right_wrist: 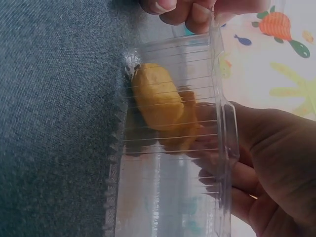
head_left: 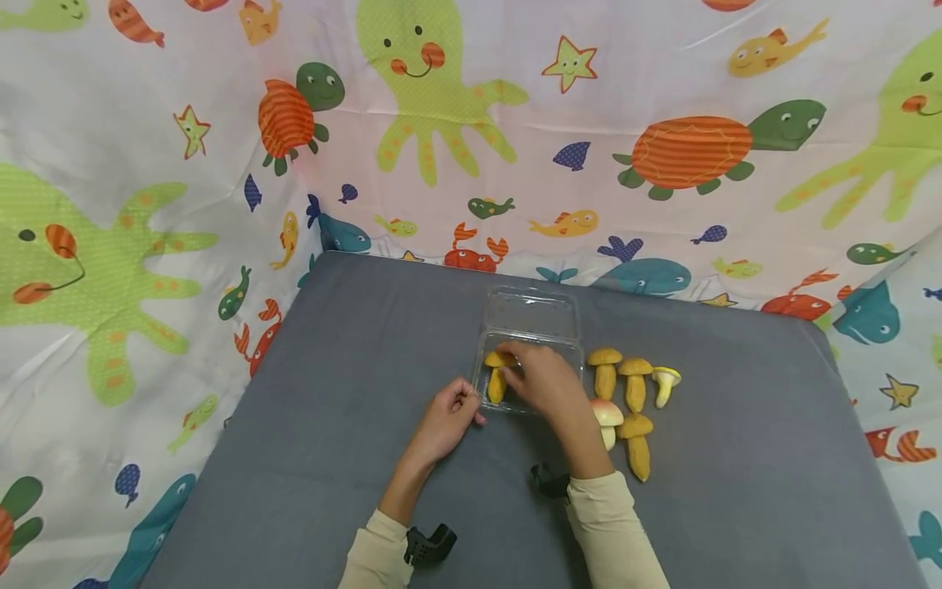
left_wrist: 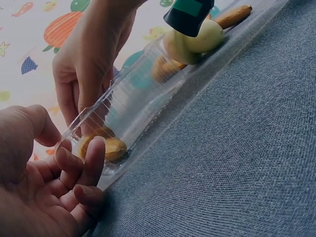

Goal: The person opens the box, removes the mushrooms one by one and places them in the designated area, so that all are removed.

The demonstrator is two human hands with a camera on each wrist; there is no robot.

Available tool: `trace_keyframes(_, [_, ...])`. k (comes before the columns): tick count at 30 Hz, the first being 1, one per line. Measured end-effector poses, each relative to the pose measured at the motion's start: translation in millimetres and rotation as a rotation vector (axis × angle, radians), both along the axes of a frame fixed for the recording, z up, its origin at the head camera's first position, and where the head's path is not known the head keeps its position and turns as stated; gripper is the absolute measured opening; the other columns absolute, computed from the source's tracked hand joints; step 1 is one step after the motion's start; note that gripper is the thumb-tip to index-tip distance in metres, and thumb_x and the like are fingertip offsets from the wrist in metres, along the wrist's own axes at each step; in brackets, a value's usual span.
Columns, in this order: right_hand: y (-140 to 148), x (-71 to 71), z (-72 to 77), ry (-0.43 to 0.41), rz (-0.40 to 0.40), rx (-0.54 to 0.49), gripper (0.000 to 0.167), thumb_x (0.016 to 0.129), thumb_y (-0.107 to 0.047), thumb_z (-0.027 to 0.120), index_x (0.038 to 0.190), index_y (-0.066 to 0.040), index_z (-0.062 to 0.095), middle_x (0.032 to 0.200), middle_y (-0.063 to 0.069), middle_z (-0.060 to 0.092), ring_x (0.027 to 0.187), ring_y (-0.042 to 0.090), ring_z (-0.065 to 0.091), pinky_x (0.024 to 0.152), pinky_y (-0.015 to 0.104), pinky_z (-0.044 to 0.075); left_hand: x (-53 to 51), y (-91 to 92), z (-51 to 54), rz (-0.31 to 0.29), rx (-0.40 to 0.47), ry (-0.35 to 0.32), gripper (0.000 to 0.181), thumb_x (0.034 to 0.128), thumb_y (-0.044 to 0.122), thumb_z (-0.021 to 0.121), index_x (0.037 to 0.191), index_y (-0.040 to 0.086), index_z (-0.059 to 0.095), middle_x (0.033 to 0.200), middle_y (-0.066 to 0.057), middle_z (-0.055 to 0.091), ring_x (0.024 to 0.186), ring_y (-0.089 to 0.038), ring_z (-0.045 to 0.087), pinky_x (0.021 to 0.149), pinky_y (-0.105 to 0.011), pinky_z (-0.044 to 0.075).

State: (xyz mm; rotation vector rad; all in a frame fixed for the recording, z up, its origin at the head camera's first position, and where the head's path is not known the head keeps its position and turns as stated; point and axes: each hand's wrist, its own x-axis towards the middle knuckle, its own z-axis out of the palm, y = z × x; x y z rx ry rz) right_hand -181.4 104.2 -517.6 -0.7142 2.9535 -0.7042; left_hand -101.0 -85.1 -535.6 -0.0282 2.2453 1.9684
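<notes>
A clear plastic box [head_left: 580,372] lies on the grey cloth, its hinged lid [head_left: 533,316] folded back. One yellow-brown toy mushroom [head_left: 496,388] is inside, at the left end, stem toward the person. My left hand [head_left: 446,419] pinches the box's near left corner between thumb and finger. My right hand [head_left: 548,380] reaches down into the box, thumb and fingertips around the mushroom's cap. Through the clear wall in the right wrist view, the mushroom [right_wrist: 157,96] hides part of those fingertips.
Right of the box lie three yellow-brown mushrooms [head_left: 605,376], a small yellow one [head_left: 666,385] and a pink-capped one [head_left: 607,415], the last partly behind the right forearm. A sea-animal printed curtain [head_left: 515,147] borders the grey table cloth [head_left: 353,368].
</notes>
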Motion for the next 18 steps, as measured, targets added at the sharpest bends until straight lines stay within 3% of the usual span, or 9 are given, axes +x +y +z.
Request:
trace_keyframes(8, [-3, -1.1, -1.4, 0.006, 0.002, 0.005, 0.038, 0.096, -0.022, 0.080, 0.132, -0.009, 0.072, 0.119, 0.008, 0.077, 0.102, 0.029, 0.075, 0.088, 0.047, 0.058, -7.2, -0.9, -26.3, 0.005, -0.038, -0.012, 0.015, 0.1064, 0.010, 0.056, 0.094, 0.005, 0.061, 0.085, -0.023, 0.068, 0.085, -0.042, 0.073, 0.066, -0.026, 0.042])
trace_keyframes(18, [-5, -3.1, -5.4, -0.017, -0.043, 0.017, 0.037, 0.097, -0.025, 0.080, 0.130, -0.013, 0.074, 0.114, 0.007, 0.079, 0.094, 0.028, 0.076, 0.082, 0.048, 0.059, -8.7, -2.5, -32.3, -0.011, -0.057, 0.023, 0.014, 0.1045, 0.016, 0.059, 0.091, 0.010, 0.062, 0.081, -0.014, 0.071, 0.080, -0.031, 0.075, 0.065, -0.025, 0.043])
